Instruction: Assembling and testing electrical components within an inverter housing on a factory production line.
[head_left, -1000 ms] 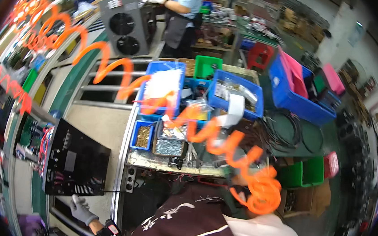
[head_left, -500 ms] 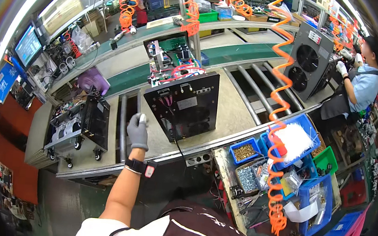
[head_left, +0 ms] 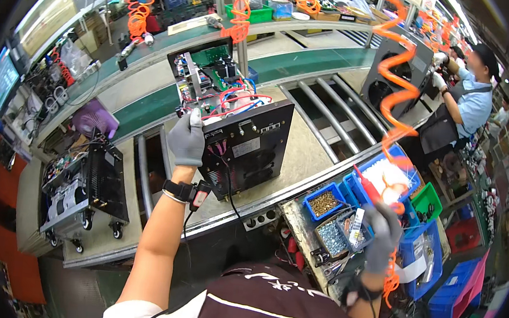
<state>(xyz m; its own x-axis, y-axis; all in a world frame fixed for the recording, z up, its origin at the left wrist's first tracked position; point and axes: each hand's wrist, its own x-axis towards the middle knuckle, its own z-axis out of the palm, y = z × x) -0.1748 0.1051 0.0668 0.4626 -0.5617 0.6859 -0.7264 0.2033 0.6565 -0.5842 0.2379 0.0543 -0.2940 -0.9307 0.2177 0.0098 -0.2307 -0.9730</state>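
Note:
My left hand (head_left: 187,140), in a grey glove, is closed at the upper left corner of an upright black panel (head_left: 249,152). The panel belongs to an electronics unit with exposed circuit boards (head_left: 216,83) and red and blue wires behind it. A black cord hangs from the panel's face. My right hand (head_left: 381,231), also gloved and blurred by motion, is over the parts bins at the right. Its fingers are round a slim red tool (head_left: 367,184) beside an orange coiled hose (head_left: 396,135); their exact grip is smeared.
Blue bins hold brass screws (head_left: 323,203) and silvery screws (head_left: 333,237); a green bin (head_left: 426,202) stands beside them. Another wheeled unit (head_left: 88,187) is on the line at left. Metal rollers (head_left: 330,120) lie right of the panel. A co-worker (head_left: 471,105) handles a fan unit farther off.
My left hand has reached the panel's corner, and the panel has turned slightly. My right hand has come into view over the bins at the red tool. The hose has swung, and the view has shifted.

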